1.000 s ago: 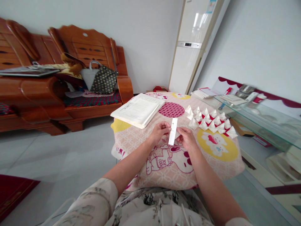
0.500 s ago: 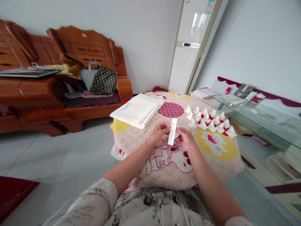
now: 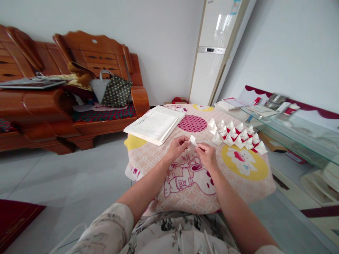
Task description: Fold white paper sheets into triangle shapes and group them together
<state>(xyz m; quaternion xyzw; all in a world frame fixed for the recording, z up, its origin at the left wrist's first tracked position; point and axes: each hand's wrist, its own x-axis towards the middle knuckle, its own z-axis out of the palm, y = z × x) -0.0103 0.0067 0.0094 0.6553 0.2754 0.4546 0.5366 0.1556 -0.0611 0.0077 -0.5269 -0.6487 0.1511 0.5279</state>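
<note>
A small piece of white paper (image 3: pixel 193 140), now folded short, is held up between my two hands above the table. My left hand (image 3: pixel 179 146) pinches its left side with thumb and fingertips. On the other side, my right hand (image 3: pixel 207 153) grips the lower right edge, fingers curled. Part of the paper is hidden behind the fingers. Rows of folded white paper boats (image 3: pixel 234 135) stand to the right, with red showing between them. Beyond my left hand lies a stack of printed paper sheets (image 3: pixel 156 123).
A pink patterned cloth (image 3: pixel 185 203) covers the round table. To the right is a glass-topped cabinet (image 3: pixel 291 130) with cups and papers. A wooden sofa (image 3: pixel 100 56) holding bags stands at the left, and a tall white air conditioner (image 3: pixel 209 70) behind.
The long upright paper strip has been folded into a much shorter piece. My right hand has shifted slightly left and up, closer to my left hand.
</note>
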